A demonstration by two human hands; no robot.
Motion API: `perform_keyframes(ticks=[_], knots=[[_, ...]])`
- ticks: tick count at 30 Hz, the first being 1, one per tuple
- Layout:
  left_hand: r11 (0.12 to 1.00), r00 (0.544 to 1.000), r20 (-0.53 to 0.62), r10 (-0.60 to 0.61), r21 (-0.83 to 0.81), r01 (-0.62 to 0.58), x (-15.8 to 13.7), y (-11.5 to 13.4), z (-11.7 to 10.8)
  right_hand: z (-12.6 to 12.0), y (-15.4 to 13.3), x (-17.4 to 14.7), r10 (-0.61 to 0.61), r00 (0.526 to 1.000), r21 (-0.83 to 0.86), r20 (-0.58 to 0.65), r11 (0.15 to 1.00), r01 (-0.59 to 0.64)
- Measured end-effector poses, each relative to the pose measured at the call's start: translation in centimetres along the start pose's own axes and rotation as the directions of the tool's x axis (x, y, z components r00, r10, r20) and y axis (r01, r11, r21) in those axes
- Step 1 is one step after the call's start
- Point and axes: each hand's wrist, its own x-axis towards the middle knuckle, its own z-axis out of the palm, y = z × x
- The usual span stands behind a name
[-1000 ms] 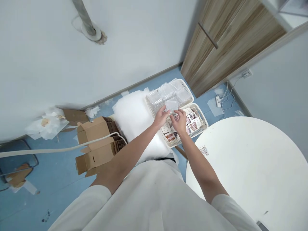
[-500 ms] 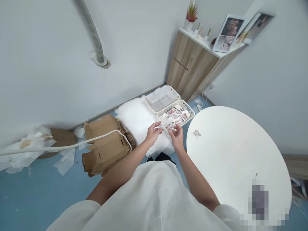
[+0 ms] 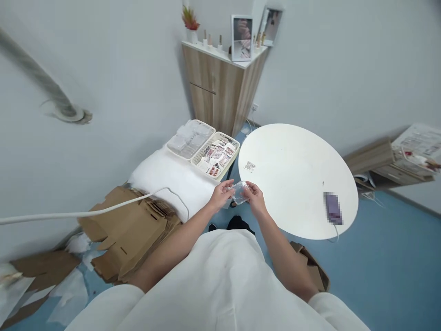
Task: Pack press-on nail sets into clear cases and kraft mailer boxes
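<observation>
Between my two hands is a small clear plastic case point(image 3: 240, 193), held over the gap beside the round table. My left hand point(image 3: 221, 195) pinches its left edge, and my right hand point(image 3: 254, 196) grips its right side. Whether anything lies inside the case is too small to tell. Ahead and to the left, a white basket point(image 3: 235, 158) holds several cards of press-on nails point(image 3: 220, 156). A second white basket point(image 3: 169, 146) beside it holds clear plastic cases point(image 3: 193, 138).
Both baskets stand by a white padded bundle point(image 3: 161, 172). A round white table point(image 3: 292, 184) bears a small clear piece with nails point(image 3: 250, 166) and a pixelated dark object point(image 3: 332, 208). Flattened cardboard boxes point(image 3: 134, 234) and a white cable point(image 3: 103, 210) are left; a wooden cabinet point(image 3: 220, 87) stands behind.
My view has turned right, and both hands with the case now hang nearer the table, away from the nail basket. The pale card with nails seen in the case is no longer visible there.
</observation>
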Motion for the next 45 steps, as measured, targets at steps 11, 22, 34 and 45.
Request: perform_keyframes(ticks=[11, 22, 34, 45], knots=[[0.960, 0.998, -0.039, 0.050, 0.277, -0.037, 2.9, -2.6, 7.9, -7.7, 0.9, -1.7, -0.015, 0.941, 0.044, -0.337, 0.999, 0.032], [0.985, 0.965, 0.257, -0.056, 0.175, 0.010, 3.8, -2.8, 16.1, -11.6, -0.2, -0.4, -0.450, 0.851, -0.477, -0.270, 0.830, 0.288], [0.967, 0.968, 0.110, -0.223, 0.153, 0.206, 6.9, -3.2, 19.2, -17.1, -0.8, 1.0, -0.484, 0.821, -0.542, -0.304, 0.796, 0.269], [0.944, 0.912, 0.245, -0.330, 0.088, 0.318, 8.9, -3.2, 20.4, -19.0, -0.1, 1.8, 0.085, 0.916, 0.228, -0.392, 0.974, 0.007]])
